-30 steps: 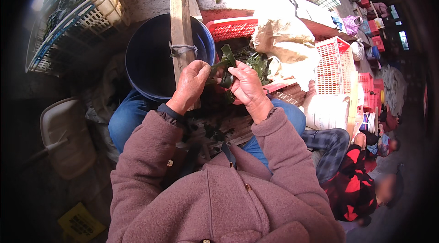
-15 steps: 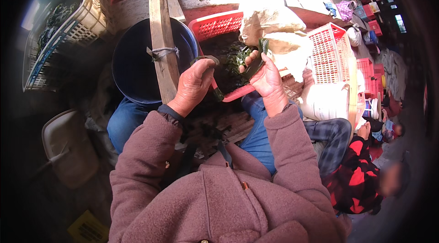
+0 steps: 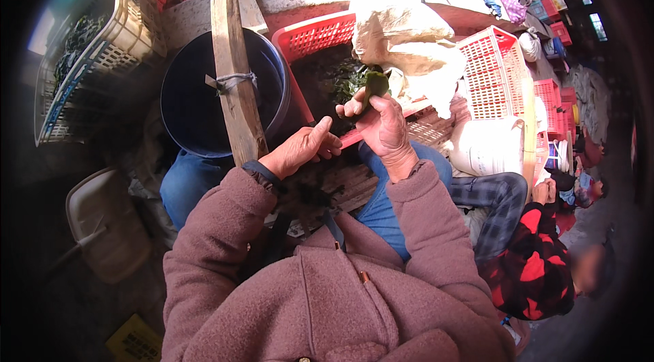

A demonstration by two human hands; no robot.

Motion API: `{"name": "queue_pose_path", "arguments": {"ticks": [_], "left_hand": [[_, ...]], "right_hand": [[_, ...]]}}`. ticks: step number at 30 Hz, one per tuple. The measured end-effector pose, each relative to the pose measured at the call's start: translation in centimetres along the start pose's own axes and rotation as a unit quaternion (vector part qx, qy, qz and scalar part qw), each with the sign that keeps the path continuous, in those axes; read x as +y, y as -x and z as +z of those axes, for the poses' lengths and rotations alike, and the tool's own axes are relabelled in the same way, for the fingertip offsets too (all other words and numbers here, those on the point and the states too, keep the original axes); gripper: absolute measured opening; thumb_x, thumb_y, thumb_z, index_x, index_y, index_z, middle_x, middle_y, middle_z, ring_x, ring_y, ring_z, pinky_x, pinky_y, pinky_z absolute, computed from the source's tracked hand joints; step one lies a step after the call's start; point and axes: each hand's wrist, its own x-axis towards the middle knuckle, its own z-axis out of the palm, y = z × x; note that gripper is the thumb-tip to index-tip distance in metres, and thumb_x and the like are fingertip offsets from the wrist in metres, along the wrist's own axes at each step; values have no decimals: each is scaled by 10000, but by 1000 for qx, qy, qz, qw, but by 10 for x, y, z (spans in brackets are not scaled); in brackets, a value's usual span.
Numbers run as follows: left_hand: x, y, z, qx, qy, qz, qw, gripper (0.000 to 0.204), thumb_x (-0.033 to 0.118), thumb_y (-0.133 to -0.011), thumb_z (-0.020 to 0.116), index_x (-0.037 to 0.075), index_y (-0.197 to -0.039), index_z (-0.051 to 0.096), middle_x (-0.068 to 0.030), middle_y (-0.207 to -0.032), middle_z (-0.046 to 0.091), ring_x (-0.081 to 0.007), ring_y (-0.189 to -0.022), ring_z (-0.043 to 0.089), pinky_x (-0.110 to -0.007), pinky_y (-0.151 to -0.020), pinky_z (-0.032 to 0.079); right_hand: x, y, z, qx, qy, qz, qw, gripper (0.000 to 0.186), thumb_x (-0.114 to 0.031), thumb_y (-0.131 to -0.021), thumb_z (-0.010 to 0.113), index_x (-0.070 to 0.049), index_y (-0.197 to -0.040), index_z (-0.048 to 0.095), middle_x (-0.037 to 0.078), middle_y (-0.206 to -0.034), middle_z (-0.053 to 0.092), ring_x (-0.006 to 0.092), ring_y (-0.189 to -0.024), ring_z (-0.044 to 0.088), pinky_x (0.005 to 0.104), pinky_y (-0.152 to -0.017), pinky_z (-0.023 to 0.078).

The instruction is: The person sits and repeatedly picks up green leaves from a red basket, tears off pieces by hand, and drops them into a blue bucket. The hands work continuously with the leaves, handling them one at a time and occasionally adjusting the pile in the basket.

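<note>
My right hand (image 3: 385, 129) pinches a dark green, glossy strip that looks like seaweed (image 3: 376, 83), its end standing up above the thumb and fingers. To the left, my left hand (image 3: 300, 149) is held a little lower, thumb raised and apart from loosely curled fingers; I see nothing in it. Both hands are above my lap, at the near side of a red plastic crate (image 3: 317, 36) that contains more green leafy pieces (image 3: 346, 83).
Left of the crate stands a blue barrel (image 3: 178, 103) with a wooden plank (image 3: 234, 69) across it. A white crate (image 3: 126, 35) of greens is at far left. Right are a cream sack (image 3: 395, 28), a red crate (image 3: 485, 69), a white bucket (image 3: 487, 147) and a seated co-worker (image 3: 538, 260).
My left hand has let go of the dark strip and opened, moving lower. My right hand has come slightly left and nearer, still gripping the green strip, now turned broadside.
</note>
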Motion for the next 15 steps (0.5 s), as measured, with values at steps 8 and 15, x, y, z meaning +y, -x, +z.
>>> {"name": "queue_pose_path", "arguments": {"ticks": [8,15], "left_hand": [[-3,-5,-6,-78,480,71,871,339,260,-984,447,-19,-1162,520,-122,-1121,597,-220,-996,595,-369,-896,493],[3,0,-16,97,491,121,857,361,220,-994,413,-65,-1212,459,-145,-1124,607,-259,-1015,599,-420,-948,474]], "right_hand": [[16,28,33,-236,584,-278,725,300,-64,-599,701,-72,-884,606,45,-958,599,295,-1064,536,471,-982,382],[38,51,22,-175,623,-113,754,234,-160,-762,628,-61,-974,636,56,-972,621,286,-987,576,407,-876,462]]}}
